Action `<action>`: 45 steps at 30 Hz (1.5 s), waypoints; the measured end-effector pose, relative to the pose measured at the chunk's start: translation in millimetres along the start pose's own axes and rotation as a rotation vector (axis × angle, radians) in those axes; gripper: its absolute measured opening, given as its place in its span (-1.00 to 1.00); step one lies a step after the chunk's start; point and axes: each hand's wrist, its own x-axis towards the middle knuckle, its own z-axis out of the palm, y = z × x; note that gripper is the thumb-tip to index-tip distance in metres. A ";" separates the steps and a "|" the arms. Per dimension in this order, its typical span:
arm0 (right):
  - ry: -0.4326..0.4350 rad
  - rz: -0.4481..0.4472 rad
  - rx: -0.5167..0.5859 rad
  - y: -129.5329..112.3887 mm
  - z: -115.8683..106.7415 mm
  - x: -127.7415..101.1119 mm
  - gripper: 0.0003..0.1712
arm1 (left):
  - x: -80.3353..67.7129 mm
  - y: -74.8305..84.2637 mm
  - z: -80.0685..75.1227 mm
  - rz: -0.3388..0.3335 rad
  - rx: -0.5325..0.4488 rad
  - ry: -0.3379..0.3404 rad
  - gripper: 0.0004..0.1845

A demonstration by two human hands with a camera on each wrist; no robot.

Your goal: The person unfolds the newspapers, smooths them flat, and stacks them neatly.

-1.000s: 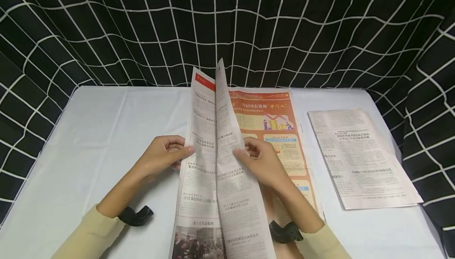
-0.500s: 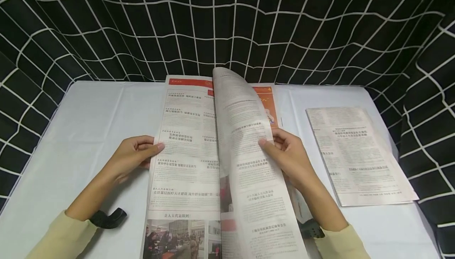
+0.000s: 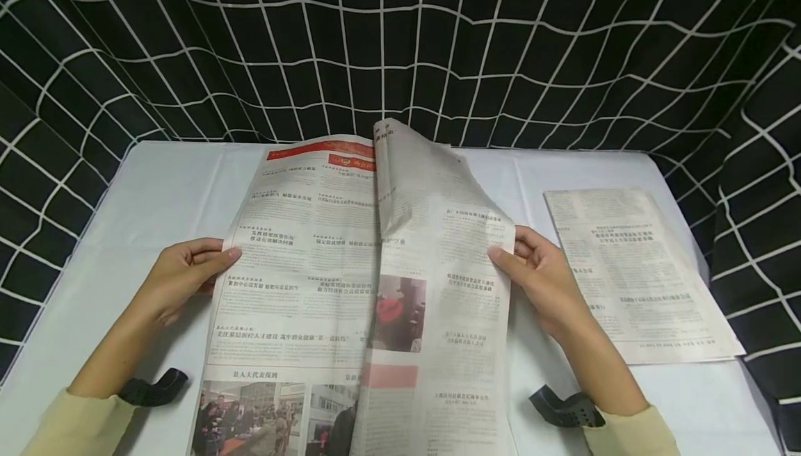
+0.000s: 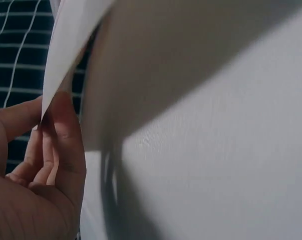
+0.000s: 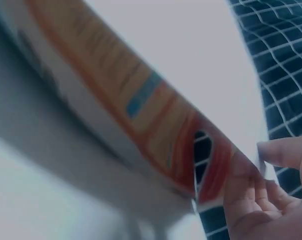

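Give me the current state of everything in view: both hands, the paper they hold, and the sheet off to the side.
left hand: pinches the left edge of the newspaper.
right hand: pinches the right edge of the same paper.
newspaper: spread open, right page bowed up and creased near the fold.
folded newspaper: lying flat on the table, untouched, right of the hands.
table: covered in white cloth.

Right hand (image 5: 261, 200) on orange newspaper (image 5: 140, 105) edge
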 end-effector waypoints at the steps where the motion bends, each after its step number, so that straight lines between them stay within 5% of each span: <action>1: -0.006 -0.007 0.016 0.2 -4.0 0.2 -0.43 | -0.3 -1.6 -3.5 0.001 0.008 0.015 -0.33; 13: -0.004 -0.004 0.143 6.3 -47.7 -1.0 -0.46 | -12.4 -18.6 -52.7 0.006 0.200 0.183 -0.31; 17: 0.019 0.019 0.084 11.5 -57.1 -2.7 -0.33 | -14.4 -22.4 -68.4 0.027 0.315 0.209 -0.35; 21: 0.032 0.040 0.050 19.6 -62.7 -3.6 -0.40 | -16.0 -26.6 -83.3 0.023 0.399 0.235 -0.36; 35: 0.095 0.071 -0.048 39.2 -83.6 -8.6 -0.36 | -16.2 -40.8 -119.5 -0.029 0.527 0.291 -0.45; 42: 0.140 0.030 -0.280 33.7 -91.8 -10.4 -0.22 | -19.9 -54.0 -136.0 -0.089 0.541 0.339 -0.46; 45: 0.158 -0.029 -0.281 26.0 -98.6 -12.9 -0.25 | -20.6 -60.2 -141.3 -0.084 0.550 0.363 -0.50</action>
